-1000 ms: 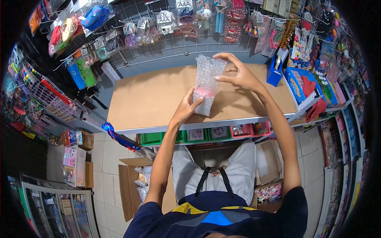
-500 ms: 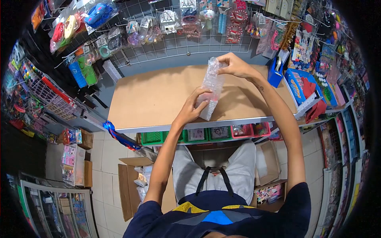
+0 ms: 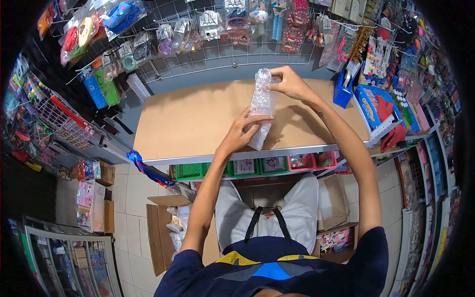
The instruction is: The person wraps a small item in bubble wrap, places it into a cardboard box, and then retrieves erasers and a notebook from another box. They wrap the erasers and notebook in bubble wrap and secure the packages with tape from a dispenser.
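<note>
A long bubble-wrapped package [image 3: 262,101] is held up over the brown tabletop [image 3: 193,116], its lower end near the front edge. My left hand [image 3: 242,129] grips its lower half, fingers laid across the front. At the top end, my right hand [image 3: 289,84] pinches the wrap from the right side. Clear bubble layers blur what is inside; a faint pinkish patch shows by the left fingers.
A blue tape dispenser [image 3: 344,89] and a blue box [image 3: 368,106] stand at the table's right end. Green baskets [image 3: 189,171] and pink baskets [image 3: 302,162] sit beneath the front edge. An open carton [image 3: 159,232] is on the floor at left. Packaged accessories hang behind.
The package's upper end has shifted slightly left and stands more upright. My left fingers have closed further across it, while my right hand keeps its hold near the top.
</note>
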`<state>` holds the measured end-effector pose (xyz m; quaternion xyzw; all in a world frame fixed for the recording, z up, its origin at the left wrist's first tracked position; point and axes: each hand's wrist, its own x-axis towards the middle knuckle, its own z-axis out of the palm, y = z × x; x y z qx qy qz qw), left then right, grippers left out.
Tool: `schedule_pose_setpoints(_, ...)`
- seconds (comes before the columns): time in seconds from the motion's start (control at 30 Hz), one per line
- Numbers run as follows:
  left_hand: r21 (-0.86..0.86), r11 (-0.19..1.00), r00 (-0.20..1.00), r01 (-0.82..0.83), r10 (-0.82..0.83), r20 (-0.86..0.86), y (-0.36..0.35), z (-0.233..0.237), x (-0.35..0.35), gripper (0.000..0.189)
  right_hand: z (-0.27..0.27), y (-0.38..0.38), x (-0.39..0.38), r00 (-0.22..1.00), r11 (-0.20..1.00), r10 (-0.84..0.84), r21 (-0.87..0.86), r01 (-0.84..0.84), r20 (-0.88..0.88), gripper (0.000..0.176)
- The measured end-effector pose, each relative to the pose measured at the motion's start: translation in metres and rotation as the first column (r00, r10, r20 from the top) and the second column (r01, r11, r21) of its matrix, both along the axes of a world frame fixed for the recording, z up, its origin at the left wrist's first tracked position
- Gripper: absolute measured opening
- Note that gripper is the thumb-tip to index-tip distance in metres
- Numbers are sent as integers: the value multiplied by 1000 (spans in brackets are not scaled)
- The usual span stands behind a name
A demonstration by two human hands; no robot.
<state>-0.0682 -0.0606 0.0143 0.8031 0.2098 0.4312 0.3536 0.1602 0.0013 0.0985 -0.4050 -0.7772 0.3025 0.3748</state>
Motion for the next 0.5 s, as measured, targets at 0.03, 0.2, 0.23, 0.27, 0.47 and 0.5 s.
schedule_pose_setpoints(0.03,4,1000,1000,2,-2,5,0,0,1,37,-3,2,2,1000,1000,-7,-5,7,-1,29)
schedule_pose_setpoints(0.2,0,1000,1000,20,-20,7,1,0,2,35,2,-33,-11,812,956,-267,-35,292,-519,30)
schedule_pose_setpoints(0.23,4,1000,1000,19,-19,4,1,-1,1,35,4,-50,-18,650,915,-368,-136,379,-665,31)
schedule_pose_setpoints(0.27,12,1000,1000,17,-17,2,1,-2,1,35,-8,-56,-13,595,875,-398,-96,474,-698,34)
schedule_pose_setpoints(0.47,47,999,1000,1,-3,27,-2,-1,3,37,-48,-102,-35,832,946,-317,-83,314,-455,28)
schedule_pose_setpoints(0.5,48,999,1000,3,-4,17,-3,2,3,37,-48,-98,-38,838,956,-284,-66,287,-466,26)
